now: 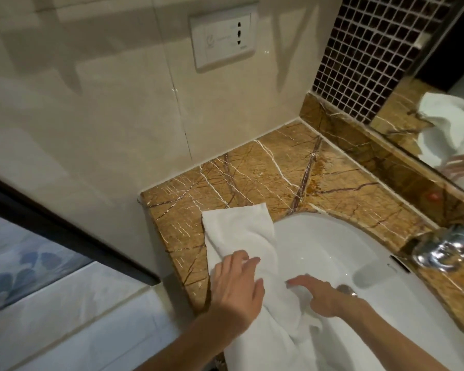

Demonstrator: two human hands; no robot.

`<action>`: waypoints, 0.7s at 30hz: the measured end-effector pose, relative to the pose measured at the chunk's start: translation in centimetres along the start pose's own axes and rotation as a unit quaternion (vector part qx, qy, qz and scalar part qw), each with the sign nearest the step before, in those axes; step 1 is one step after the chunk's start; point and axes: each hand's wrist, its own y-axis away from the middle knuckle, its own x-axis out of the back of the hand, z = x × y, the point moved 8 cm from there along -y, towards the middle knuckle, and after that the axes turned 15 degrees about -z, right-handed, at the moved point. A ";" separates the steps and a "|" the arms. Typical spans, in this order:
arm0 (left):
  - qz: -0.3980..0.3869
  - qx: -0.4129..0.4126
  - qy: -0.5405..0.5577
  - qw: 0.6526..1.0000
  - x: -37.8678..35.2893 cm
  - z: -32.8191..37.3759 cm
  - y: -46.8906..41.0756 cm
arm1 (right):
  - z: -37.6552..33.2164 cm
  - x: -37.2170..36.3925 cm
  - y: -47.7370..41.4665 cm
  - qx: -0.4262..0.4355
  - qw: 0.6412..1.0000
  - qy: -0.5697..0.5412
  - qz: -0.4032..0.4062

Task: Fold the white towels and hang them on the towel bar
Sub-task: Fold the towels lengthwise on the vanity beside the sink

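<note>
From the head view, the white towel [239, 226] lies rumpled over the front left corner of the brown marble table [252, 167] and the left rim of the white sink [319, 242], its near end trailing off toward the person. The left hand [236, 287] rests on it with fingers [248, 262] spread and loose, gripping nothing. The right hand [322, 298] lies on a bunched fold just beside, fingers reaching left; whether it pinches the cloth I cannot tell. A chrome faucet [439, 253] stands at the right.

Bathroom, white basin [319, 236] in brown marble counter [252, 170], chrome tap [439, 253], wall mirror [445, 103], mosaic tiles [359, 49]
</note>
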 end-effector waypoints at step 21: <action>-0.127 0.086 -0.144 0.978 -6.7 -2.2 2.5 | 1.5 -2.6 -2.9 -0.017 0.992 0.050 0.114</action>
